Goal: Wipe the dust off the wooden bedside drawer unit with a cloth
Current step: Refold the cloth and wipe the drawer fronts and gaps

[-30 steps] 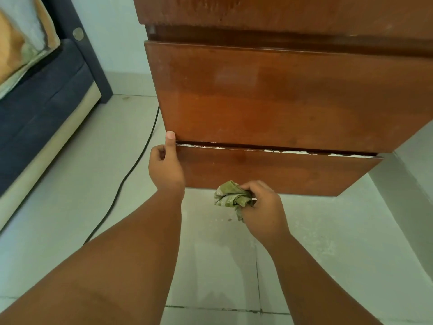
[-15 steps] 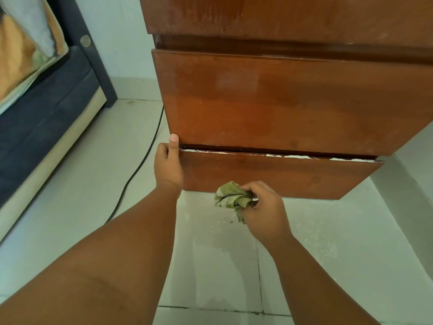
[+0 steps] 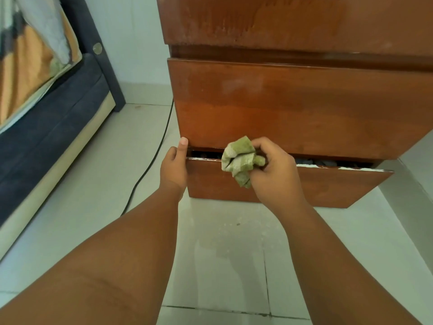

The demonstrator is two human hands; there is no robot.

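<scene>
Pale floor tiles (image 3: 222, 254) spread out before the wooden drawer unit (image 3: 293, 109). We see a dark cable (image 3: 150, 165) trailing past its left side and a bed (image 3: 46, 127) farther left. The unit's bottom drawer (image 3: 328, 186) sits slightly pulled out. The left hand (image 3: 173, 170) grips that drawer's left edge, thumb pointing up. The right hand (image 3: 274, 174) is curled tight round a crumpled green cloth (image 3: 241, 160), held against the drawer's top edge.

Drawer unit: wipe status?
Done: hard to say; the middle drawer front looks glossy, with faint pale patches. In hand: left hand grips the left end of the bottom drawer, which stands slightly open; right hand holds the bunched green cloth at its top edge. Left: top panel shows pale dusty streaks; white specks line the bottom drawer's top edge.
</scene>
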